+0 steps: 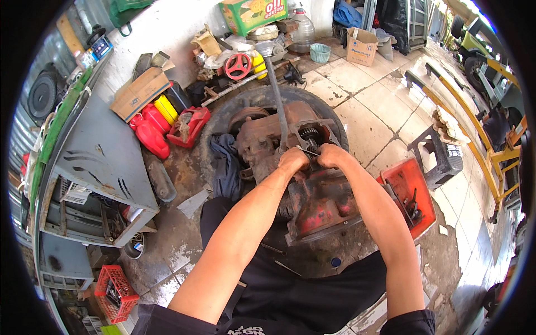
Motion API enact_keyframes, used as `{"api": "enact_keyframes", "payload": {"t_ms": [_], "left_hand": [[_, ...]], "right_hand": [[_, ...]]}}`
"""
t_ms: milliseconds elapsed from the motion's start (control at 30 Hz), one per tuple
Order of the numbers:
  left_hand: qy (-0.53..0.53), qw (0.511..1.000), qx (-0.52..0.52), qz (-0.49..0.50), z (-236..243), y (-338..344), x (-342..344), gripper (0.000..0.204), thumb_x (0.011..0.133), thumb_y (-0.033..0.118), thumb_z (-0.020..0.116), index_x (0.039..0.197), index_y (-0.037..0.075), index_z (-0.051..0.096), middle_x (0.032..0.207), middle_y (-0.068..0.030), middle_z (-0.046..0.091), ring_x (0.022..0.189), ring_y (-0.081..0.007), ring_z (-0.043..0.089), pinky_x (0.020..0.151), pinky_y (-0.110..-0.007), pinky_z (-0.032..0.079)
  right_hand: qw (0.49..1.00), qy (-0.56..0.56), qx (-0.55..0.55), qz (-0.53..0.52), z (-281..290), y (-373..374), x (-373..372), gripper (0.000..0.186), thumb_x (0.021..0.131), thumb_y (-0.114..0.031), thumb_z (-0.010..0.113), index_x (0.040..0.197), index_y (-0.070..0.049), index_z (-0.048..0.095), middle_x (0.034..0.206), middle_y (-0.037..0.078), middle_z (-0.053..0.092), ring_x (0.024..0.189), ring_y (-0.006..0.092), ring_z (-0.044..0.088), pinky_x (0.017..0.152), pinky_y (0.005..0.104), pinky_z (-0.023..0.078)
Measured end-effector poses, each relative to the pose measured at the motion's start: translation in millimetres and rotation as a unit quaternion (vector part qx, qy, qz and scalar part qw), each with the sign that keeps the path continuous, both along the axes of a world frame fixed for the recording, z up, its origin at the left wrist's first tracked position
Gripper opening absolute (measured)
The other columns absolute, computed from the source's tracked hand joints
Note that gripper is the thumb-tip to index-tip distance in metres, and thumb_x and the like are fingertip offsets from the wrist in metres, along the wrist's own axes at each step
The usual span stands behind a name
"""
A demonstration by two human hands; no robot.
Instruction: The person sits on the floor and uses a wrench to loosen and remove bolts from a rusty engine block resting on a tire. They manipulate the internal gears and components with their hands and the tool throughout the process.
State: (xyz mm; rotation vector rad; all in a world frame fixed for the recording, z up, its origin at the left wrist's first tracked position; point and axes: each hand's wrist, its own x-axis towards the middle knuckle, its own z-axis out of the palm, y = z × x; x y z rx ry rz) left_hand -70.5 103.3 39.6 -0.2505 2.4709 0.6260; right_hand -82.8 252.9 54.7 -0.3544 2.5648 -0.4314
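A rusty, greasy gearbox housing (262, 139) with reddish stained parts rests on a large black tire (215, 111). Gears (309, 134) show through an opening in its top. My left hand (294, 160) is closed at the near edge of this opening. Beside it, my right hand (333, 157) is also closed, knuckles up. Between them runs a thin metal tool (306, 152), seemingly gripped by both; its kind is too small to tell. A long grey metal lever (274, 89) rises from the housing just beyond my left hand.
A dark blue cloth (226, 167) hangs over the tire's left side. Right of the gearbox sits a red tray (421, 206) with metal parts, near a black stool (438, 156). A grey metal cabinet (106, 167) and red jerrycans (151, 131) stand left.
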Motion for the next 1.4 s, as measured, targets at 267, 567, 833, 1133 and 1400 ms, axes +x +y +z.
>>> {"api": "enact_keyframes", "payload": {"t_ms": [267, 567, 833, 1133, 1400], "left_hand": [[0.029, 0.997, 0.007, 0.077, -3, 2, 5, 0.023, 0.079, 0.014, 0.068, 0.098, 0.002, 0.073, 0.095, -0.0137, 0.074, 0.089, -0.0282, 0.073, 0.078, -0.038, 0.058], [0.035, 0.999, 0.003, 0.0, 15, 4, 12, 0.02, 0.081, 0.008, 0.064, 0.094, -0.005, 0.072, 0.099, -0.0193, 0.073, 0.087, -0.0292, 0.074, 0.071, -0.036, 0.059], [-0.046, 0.992, 0.077, 0.091, 23, 0, 15, 0.024, 0.081, 0.017, 0.066, 0.098, 0.001, 0.073, 0.088, -0.0136, 0.075, 0.074, -0.0268, 0.074, 0.073, -0.037, 0.059], [0.086, 0.994, -0.035, 0.065, 15, 10, 18, 0.022, 0.079, 0.013, 0.071, 0.096, -0.001, 0.073, 0.1, -0.0159, 0.074, 0.096, -0.026, 0.072, 0.08, -0.039, 0.056], [0.033, 0.996, 0.008, 0.087, 8, 6, 15, 0.026, 0.076, 0.016, 0.075, 0.099, 0.002, 0.074, 0.1, -0.0139, 0.074, 0.098, -0.0255, 0.072, 0.078, -0.038, 0.057]], "right_hand": [[1.0, 0.002, 0.008, -0.008, -7, 0, -3, 0.03, 0.087, -0.027, 0.061, 0.103, -0.004, 0.071, 0.074, 0.018, 0.065, 0.062, 0.03, 0.064, 0.058, 0.0417, 0.051], [0.999, -0.03, 0.005, -0.032, 8, -2, 3, 0.036, 0.082, -0.027, 0.065, 0.098, 0.004, 0.072, 0.103, 0.028, 0.067, 0.101, 0.0396, 0.066, 0.085, 0.044, 0.053], [0.999, -0.038, 0.002, -0.026, 4, 2, 0, 0.03, 0.087, -0.027, 0.06, 0.101, -0.003, 0.072, 0.075, 0.016, 0.061, 0.067, 0.0283, 0.06, 0.06, 0.0407, 0.048], [0.999, -0.033, 0.008, -0.007, 5, 0, 1, 0.03, 0.09, -0.028, 0.058, 0.106, -0.006, 0.071, 0.061, 0.01, 0.055, 0.053, 0.0224, 0.055, 0.049, 0.0379, 0.045], [0.999, -0.04, 0.004, -0.007, 3, -1, 0, 0.03, 0.09, -0.026, 0.057, 0.111, -0.009, 0.071, 0.063, 0.011, 0.057, 0.053, 0.023, 0.055, 0.049, 0.0376, 0.045]]}}
